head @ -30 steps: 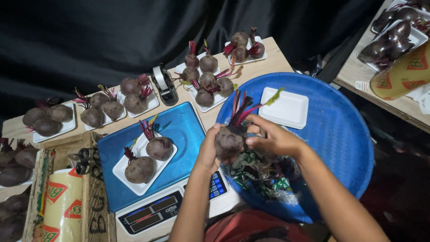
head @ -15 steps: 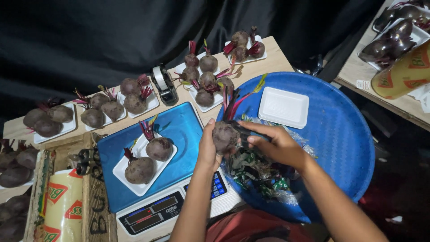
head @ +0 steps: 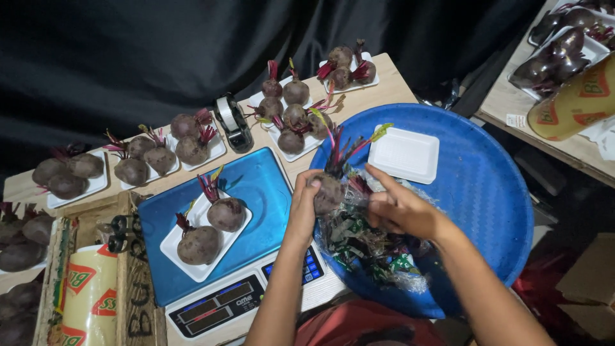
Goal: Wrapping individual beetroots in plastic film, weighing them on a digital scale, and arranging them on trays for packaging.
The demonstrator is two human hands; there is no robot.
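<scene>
My left hand [head: 303, 206] grips a dark beetroot [head: 329, 191] with red-green stalks at the near left rim of a big blue basin [head: 487, 186]. My right hand [head: 402, 209] is beside it, fingers on the stalks over a clear plastic bag of leaf scraps [head: 366, 247] lying in the basin. An empty white foam tray [head: 403, 154] rests in the basin behind my hands. To the left, a digital scale with a blue platform [head: 256, 192] carries a white tray [head: 172, 241] with two beetroots [head: 225, 213].
Several white trays of beetroots [head: 291, 118] line the wooden table along a black curtain. A tape dispenser [head: 232, 125] stands between them. A printed tape roll [head: 90, 298] lies in a box at the left. More trays sit on a table [head: 512, 102] at the right.
Both hands and the beetroot have shifted slightly left toward the basin's rim. My right hand has slid from on top of the beetroot to its stalk side.
</scene>
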